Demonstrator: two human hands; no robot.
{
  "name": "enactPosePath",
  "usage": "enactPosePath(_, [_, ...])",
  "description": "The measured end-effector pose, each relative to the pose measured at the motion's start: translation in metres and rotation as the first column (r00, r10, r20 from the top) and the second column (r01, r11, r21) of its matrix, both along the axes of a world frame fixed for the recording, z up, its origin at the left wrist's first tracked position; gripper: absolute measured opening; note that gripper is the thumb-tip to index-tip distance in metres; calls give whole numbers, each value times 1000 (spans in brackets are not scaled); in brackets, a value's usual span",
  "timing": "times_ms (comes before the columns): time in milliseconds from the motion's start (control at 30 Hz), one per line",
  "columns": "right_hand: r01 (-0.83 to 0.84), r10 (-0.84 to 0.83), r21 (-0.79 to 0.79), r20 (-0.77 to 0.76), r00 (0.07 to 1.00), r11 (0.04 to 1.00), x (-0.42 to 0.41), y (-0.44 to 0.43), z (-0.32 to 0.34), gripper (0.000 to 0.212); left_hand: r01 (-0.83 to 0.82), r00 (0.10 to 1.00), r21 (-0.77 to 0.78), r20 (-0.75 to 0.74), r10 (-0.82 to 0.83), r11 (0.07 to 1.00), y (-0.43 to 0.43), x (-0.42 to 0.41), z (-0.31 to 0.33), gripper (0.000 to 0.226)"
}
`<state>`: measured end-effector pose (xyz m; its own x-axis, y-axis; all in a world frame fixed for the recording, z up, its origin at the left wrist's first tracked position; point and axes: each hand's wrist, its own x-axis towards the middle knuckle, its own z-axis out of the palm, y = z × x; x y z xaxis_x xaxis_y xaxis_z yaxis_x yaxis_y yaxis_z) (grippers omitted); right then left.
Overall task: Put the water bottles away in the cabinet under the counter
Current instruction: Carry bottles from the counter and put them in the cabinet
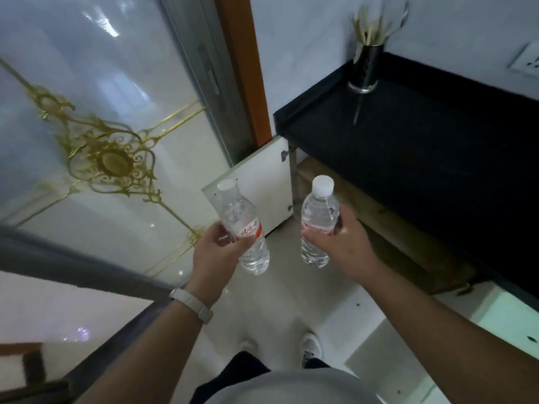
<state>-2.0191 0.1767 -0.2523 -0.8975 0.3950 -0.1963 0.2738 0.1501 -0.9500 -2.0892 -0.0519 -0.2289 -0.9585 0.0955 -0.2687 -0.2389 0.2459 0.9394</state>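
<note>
Bottles, 2 of them, hang over the floor near the open cabinet door (256, 182): my left hand (217, 252) grips the left bottle (243, 225), my right hand (341, 240) the right bottle (319, 223). Both look full, heavyish, slick; mid-body label grips suit them.

Two water bottles (243, 228) (319, 220), two hands (214, 253) (339, 243), one cup (365, 68), two cabinet doors (256, 185) (472, 322).

Clear glossy plastic bottles (243, 225), matt black counter (408, 135), shiny metal cup (364, 70)

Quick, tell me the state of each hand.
Left hand: closed on the left water bottle.
Right hand: closed on the right water bottle.
</note>
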Motion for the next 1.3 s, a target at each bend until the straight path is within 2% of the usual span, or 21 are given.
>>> enactPosePath(300, [300, -299, 19, 142, 943, 954, -9, 32, -12, 48, 269, 962, -38, 58, -267, 962, 53, -71, -23, 37])
enactPosePath(467, [481, -480, 48, 207, 853, 876, -31, 27, -13, 56, 469, 883, -89, 68, -465, 879, 74, -127, -41, 33])
enactPosePath(600, [538, -546, 106, 266, 795, 836, -58, 16, -17, 56, 584, 811, -117, 53, -582, 803, 83, -173, -57, 31])
enactPosePath(767, [595, -615, 169, 314, 723, 786, -90, -1, -28, 53, 646, 762, -64, 109, -638, 761, 84, -220, -83, 33])
enactPosePath(933, [629, -648, 181, 346, 679, 756, -111, -7, -49, 56, 680, 730, -91, 171, -662, 727, 84, -249, -112, 40])
enactPosePath(1133, [613, -622, 157, 370, 691, 774, -127, 7, -85, 60, 677, 733, -147, 218, -644, 721, 95, -263, -143, 36])
enactPosePath(1300, [602, -594, 117, 386, 705, 790, -134, 28, -120, 59, 673, 736, -151, 233, -636, 724, 117, -265, -170, 48])
